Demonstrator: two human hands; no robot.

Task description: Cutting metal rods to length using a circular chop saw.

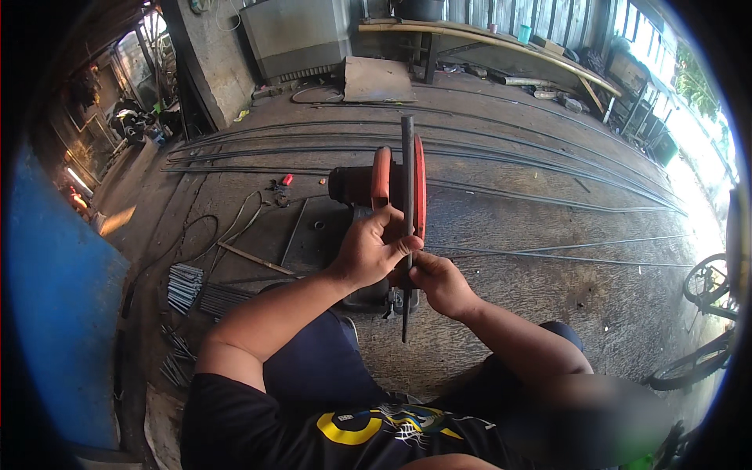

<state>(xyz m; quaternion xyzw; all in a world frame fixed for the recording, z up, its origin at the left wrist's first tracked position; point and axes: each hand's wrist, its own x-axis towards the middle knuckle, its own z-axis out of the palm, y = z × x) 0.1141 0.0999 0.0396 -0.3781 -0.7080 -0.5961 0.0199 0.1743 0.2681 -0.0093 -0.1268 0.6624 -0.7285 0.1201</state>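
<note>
A long grey metal bar [408,172] is held lengthwise in front of me, in line with my view. My left hand [366,252] is closed on its middle, with the thumb lying across it. Just nearer to me, my right hand [448,287] pinches the same bar from the right side. Behind the bar stands a cut-off saw with a red blade guard [420,188], a dark motor [350,186] and a red-orange handle [381,176]. The bar and my hands hide part of the saw and its base.
Long thin rods [282,149] stretch across the floor beyond the saw. Short cut rods [185,288] lie in bundles at the left, near a wooden stick [254,258]. A blue panel [59,305] stands far left, bicycle wheels [697,360] at right, a bench [501,41] at the back.
</note>
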